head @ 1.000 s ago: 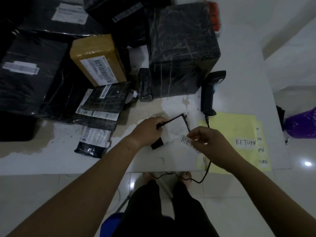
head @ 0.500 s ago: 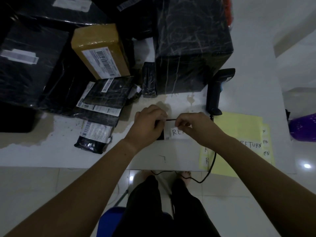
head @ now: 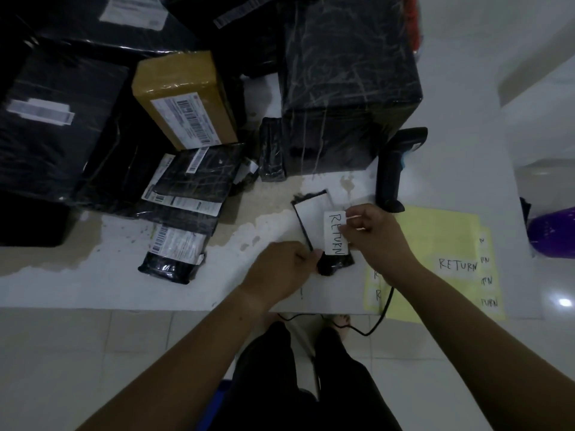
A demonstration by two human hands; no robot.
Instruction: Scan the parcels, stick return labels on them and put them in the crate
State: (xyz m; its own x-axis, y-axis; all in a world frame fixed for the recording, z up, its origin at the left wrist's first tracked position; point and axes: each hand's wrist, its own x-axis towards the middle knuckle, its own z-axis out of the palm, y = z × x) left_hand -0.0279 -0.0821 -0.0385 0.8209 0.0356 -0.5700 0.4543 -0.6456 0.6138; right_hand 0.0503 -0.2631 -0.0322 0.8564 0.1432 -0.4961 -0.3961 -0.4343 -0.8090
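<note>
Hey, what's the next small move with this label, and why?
Probably press the label flat onto the parcel. The right hand pinches the label's edge just over the parcel, and the left hand grips the parcel's corner, so the label looks lined up but not smoothed down.

White table (head: 124, 287): parcels (head: 174, 250), scanner (head: 389, 172), label sheets (head: 435, 231)

White table (head: 186, 290) with worn brown patches, pale glossy floor tiles (head: 93, 353), light reflection (head: 564, 302) at right

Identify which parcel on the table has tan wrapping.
The tan box bearing a white barcode label, left of the big black box; the rest show black wrap.
</note>
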